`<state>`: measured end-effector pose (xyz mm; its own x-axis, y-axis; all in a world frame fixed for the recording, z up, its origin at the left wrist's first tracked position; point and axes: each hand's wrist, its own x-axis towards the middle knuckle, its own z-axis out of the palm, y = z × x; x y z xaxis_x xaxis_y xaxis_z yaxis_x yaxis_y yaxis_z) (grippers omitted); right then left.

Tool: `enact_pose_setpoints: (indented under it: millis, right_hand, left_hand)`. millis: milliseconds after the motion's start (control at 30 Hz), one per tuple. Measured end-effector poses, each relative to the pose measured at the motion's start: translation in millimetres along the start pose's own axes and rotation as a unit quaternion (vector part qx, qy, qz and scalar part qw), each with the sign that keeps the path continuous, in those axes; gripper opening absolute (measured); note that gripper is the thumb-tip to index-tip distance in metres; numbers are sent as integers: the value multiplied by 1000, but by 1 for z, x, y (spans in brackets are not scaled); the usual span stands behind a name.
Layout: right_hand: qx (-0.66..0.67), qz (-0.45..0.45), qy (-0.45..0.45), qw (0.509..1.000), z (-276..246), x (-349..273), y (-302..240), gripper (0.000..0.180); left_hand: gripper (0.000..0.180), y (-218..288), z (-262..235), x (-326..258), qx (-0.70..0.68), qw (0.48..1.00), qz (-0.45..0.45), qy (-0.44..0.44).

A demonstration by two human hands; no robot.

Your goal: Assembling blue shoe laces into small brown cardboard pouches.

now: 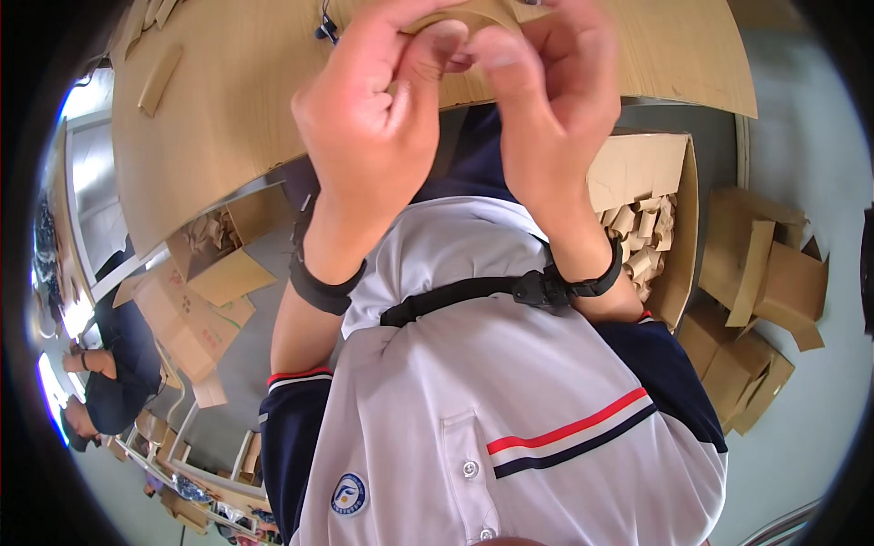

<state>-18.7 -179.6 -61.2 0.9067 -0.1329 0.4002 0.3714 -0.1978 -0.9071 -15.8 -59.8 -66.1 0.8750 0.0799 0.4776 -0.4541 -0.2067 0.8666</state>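
Both hands are meeting near the top centre of the frame, raised close to the camera. The left hand is curling its fingers inward and pinching the lower edge of a small tan cardboard piece, thumb pressing against the fingertips. The right hand is closing on the same piece from the other side, thumb and forefinger tight on it. Most of the piece is lying hidden behind the fingers, so its shape is hard to make out; it is probably a folded strip.

Behind the hands, a wooden worktable is filling the upper left and top of the frame, with loose cardboard strips lying on it. An open carton of folded cardboard pieces is sitting at the right centre, just beside the right wrist. Flattened boxes are piling up at the far right, and another carton is resting at the left centre. A seated person is working at the far left edge.
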Motion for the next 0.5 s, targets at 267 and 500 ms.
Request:
enact_pose_setpoints:
  millis: [267,500]
  right_hand:
    - [79,29,49,995,-29,-3,-2,9]
    - [-216,253,63,941,-199,3,-31,16]
  left_hand:
    - [21,2,22,-3,65,989,129,13]
    - [37,0,-92,20,102,982,3,-158]
